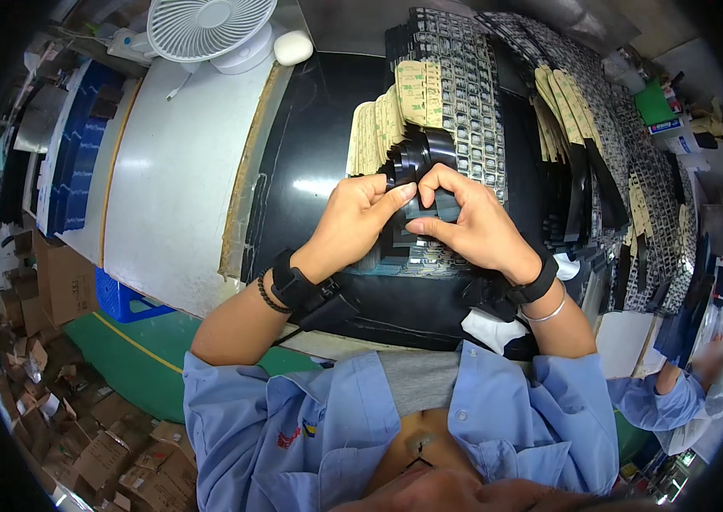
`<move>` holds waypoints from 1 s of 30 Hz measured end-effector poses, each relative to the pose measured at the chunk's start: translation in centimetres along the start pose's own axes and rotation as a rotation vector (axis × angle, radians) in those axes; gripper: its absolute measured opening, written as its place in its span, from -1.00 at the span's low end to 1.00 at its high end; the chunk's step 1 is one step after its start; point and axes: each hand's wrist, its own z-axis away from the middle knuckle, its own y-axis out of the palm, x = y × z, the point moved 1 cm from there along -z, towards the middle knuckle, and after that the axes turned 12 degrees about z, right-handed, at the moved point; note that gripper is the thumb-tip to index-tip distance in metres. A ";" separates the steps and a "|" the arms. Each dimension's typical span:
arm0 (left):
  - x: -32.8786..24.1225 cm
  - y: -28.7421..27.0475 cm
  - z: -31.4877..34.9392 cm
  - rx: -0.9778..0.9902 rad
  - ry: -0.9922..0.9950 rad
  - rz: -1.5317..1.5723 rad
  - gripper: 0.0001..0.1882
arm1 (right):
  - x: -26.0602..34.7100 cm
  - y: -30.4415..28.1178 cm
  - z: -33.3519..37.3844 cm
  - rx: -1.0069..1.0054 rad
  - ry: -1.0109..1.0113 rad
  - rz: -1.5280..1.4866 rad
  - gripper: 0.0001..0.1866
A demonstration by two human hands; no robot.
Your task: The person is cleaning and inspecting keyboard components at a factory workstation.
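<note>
My left hand is closed, its thumb and forefinger pinching the lower end of a glossy black strip that curves up in front of it. Just to the right, my right hand has its thumb and bent forefinger spread apart over the dark strips, with nothing visible between them. Cream paper-backed strips lie fanned out beyond the left hand. Under and behind both hands is a stack of sheets with rows of small rectangular cutouts. The strip's lower end is partly hidden by my fingers.
A black mat covers the bench. More cream-and-black strips and patterned sheets lie right. A white fan and a white rounded object stand far left. White crumpled material sits near my right wrist. Another person is at right.
</note>
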 end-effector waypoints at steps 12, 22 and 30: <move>0.3 -0.6 -0.1 0.072 -0.062 -0.039 -0.74 | -0.3 -0.5 0.1 -0.025 0.010 -0.068 -0.80; 0.1 -0.4 -0.2 0.007 -0.038 -0.059 -0.73 | 0.0 -0.3 0.2 0.004 -0.026 0.046 -0.65; 0.4 -1.3 -0.6 0.196 -0.106 0.053 -0.80 | -0.1 -0.5 0.2 -0.012 0.018 -0.043 -0.68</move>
